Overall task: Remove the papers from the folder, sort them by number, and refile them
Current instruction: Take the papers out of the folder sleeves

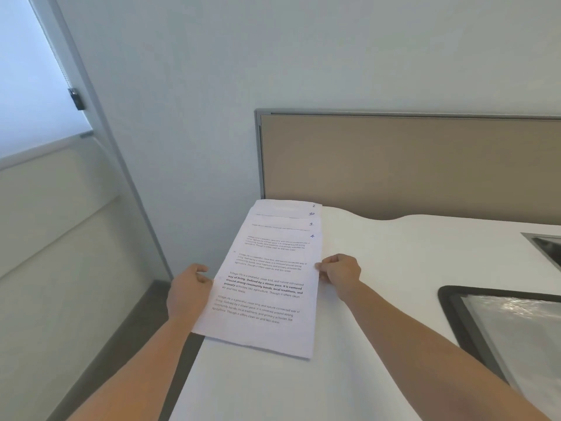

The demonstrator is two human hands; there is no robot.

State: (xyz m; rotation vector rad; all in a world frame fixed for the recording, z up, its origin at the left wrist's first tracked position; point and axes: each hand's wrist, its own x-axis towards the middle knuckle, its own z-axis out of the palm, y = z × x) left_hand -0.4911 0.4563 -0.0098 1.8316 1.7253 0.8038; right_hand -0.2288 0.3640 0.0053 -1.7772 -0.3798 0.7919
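You're working on the white table (379,268) with the tan partition (394,165) beyond your hands, and the papers (283,215) lie fanned between your two grips, out of any folder. Off to the outside of your right hand (340,273) sits a dark-rimmed item (449,302) with clear plastic in it; whether that's the folder, I can't tell. The right hand pinches the right edge of the top sheet (267,293), and your left hand (189,287) curls onto its left edge, so both grips are narrow and closed on that one page. This looks like the sorting step. Lift the sheet flat and level with even tension, so it peels off alone without dragging the ones underneath, and check each corner before you set it down. Those handwritten corner numbers, just above your right grip, read 4 (312,236), then 1 (311,223), 10 (311,213) and 2 (313,205), clearly out of order. The print between your hands starts "Village life is a peaceful, close-knit, and nature-connected way of living."
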